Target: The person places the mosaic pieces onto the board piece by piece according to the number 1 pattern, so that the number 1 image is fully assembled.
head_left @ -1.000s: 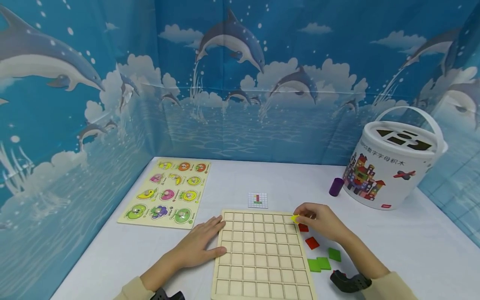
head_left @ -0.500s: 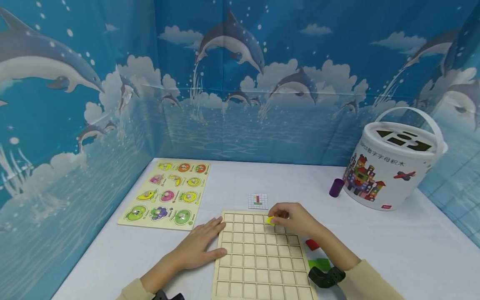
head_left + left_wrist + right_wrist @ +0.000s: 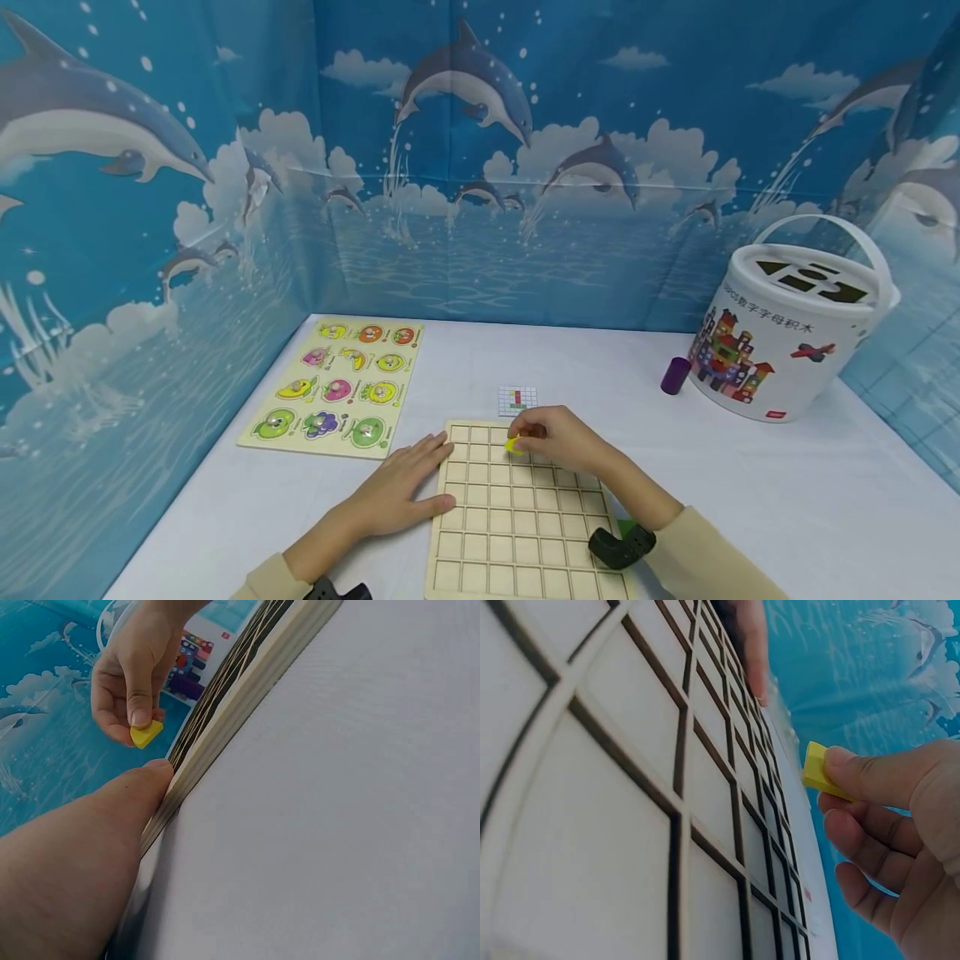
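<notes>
A wooden grid board (image 3: 501, 522) with square cells lies before me on the white table. My left hand (image 3: 401, 490) rests at its left edge, fingers straight and spread, thumb on the rim. Between thumb and forefinger my right hand (image 3: 562, 439) pinches a yellow square tile (image 3: 513, 446) over the upper middle cells of the board. The tile is tilted in the right wrist view, where its bevelled edge shows. A small pattern card (image 3: 517, 401) with a coloured figure on a grid lies just beyond the board, partly behind the right hand.
Under the right forearm a green tile (image 3: 626, 527) peeks out beside the board. A fruit puzzle board (image 3: 330, 387) lies at the far left. At the back right stand a white bucket (image 3: 780, 333) with a handle and a purple cylinder (image 3: 676, 376).
My right hand has carried the yellow tile leftward from the board's right edge to its upper middle. The forearm now covers the red tiles and most green ones. My left hand has stayed put.
</notes>
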A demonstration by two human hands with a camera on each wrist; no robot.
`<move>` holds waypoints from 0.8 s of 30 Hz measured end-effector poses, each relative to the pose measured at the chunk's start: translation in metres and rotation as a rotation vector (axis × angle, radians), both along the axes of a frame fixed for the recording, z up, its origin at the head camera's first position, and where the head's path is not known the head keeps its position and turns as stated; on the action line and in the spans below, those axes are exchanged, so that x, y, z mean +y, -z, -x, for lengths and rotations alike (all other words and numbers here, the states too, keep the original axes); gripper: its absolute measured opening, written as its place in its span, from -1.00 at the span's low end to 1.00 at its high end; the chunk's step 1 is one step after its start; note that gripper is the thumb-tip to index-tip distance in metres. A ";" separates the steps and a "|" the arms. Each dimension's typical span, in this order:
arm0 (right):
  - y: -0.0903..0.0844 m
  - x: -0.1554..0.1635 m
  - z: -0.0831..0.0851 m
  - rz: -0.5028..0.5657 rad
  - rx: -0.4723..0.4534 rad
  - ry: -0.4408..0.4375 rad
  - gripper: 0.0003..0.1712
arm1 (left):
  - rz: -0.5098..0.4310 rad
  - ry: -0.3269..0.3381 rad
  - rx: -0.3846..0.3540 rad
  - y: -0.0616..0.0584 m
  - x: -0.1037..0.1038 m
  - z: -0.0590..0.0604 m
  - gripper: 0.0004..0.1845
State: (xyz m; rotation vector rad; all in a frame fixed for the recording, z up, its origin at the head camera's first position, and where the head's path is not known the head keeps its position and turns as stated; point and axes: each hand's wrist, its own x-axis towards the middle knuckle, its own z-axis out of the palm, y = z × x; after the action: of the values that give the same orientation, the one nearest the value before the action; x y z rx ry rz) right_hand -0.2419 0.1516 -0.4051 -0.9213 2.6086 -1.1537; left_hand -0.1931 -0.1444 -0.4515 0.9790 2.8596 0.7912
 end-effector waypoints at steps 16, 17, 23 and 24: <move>0.013 -0.020 0.007 -0.047 0.009 -0.054 -0.92 | -0.008 -0.001 -0.010 -0.001 0.000 -0.001 -0.20; 0.014 -0.020 0.007 -0.048 0.012 -0.056 -0.92 | -0.007 -0.001 -0.011 -0.001 0.000 -0.001 -0.20; 0.016 -0.021 0.006 -0.052 0.052 -0.052 -0.91 | -0.002 -0.003 -0.012 -0.001 0.000 0.000 -0.20; 0.017 -0.021 0.007 -0.053 0.063 -0.046 -0.91 | -0.002 -0.003 -0.011 -0.001 0.000 0.000 -0.20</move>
State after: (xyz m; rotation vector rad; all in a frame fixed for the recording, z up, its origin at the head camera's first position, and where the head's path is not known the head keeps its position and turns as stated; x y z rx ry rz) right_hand -0.2484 0.1309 -0.4220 -1.0173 2.6378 -1.0556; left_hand -0.1929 -0.1446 -0.4506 0.9672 2.8522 0.7968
